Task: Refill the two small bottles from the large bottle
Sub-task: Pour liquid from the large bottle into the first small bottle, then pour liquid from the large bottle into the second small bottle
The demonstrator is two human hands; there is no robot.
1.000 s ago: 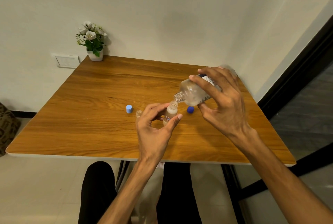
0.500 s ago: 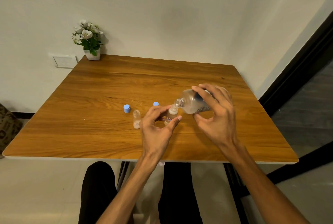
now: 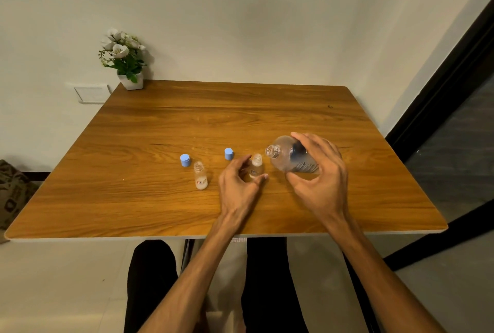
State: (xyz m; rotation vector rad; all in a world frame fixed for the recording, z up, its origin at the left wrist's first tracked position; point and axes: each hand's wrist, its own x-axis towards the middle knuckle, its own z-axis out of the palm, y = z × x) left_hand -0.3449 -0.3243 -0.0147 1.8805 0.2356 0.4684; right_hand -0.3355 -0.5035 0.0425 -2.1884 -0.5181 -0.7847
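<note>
Though gripped, large bottle half hidden

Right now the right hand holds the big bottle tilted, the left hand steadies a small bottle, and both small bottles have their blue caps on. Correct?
Not quite. In the head view both small bottles are open: the blue caps sit on the table behind them. The rest holds: the right hand holds the big bottle tilted, and the left hand steadies one small bottle; the other small bottle stands alone.
</note>
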